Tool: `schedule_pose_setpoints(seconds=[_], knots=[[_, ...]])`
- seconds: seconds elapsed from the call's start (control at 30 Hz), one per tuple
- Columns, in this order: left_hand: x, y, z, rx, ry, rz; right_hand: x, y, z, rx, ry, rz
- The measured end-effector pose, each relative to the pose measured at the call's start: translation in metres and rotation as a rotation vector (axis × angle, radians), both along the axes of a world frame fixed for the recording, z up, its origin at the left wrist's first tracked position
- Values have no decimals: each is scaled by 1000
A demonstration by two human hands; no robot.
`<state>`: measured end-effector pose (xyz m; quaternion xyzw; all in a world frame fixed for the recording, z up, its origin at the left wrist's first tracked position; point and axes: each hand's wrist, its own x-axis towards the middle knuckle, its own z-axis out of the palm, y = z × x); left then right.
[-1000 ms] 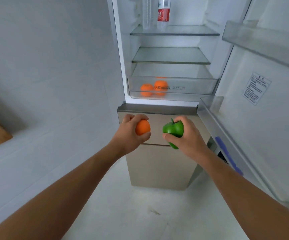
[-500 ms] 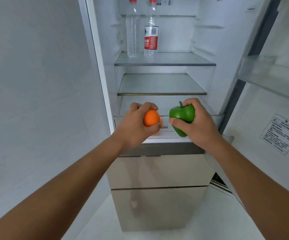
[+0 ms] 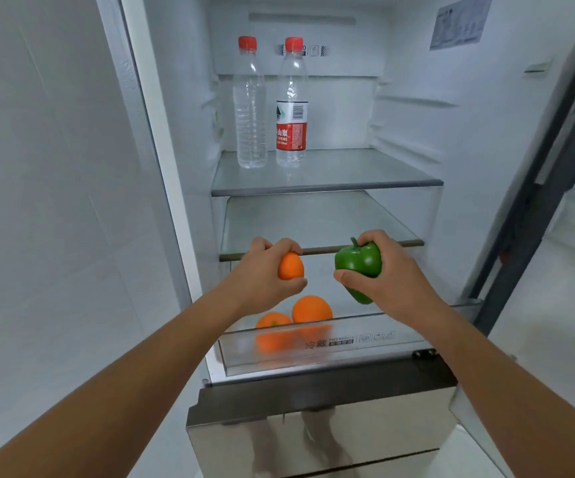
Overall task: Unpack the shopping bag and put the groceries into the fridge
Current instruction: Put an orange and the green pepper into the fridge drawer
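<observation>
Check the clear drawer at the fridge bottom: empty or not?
Not empty. One orange and a second orange lie inside the drawer, visible through its clear front.

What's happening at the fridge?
Someone is putting groceries into the open fridge. The left hand holds an orange and the right hand holds a green pepper, both above the clear drawer at the bottom. In that drawer lie two oranges. On the top shelf stand two bottles.
</observation>
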<state>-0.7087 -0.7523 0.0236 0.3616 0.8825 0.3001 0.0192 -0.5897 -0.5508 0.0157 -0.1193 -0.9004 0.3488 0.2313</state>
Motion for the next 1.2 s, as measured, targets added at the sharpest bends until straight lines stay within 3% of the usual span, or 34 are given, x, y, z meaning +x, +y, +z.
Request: schedule_pose_setpoints(seconds=[0.5, 0.9, 1.2], knots=[[-48, 34, -39, -585, 2, 38, -57, 34, -17, 157, -359, 187], [-68, 41, -50, -731, -43, 34, -53, 48, -26, 199, -481, 171], [-48, 19, -34, -669, -18, -11, -45, 48, -27, 231, -555, 143]])
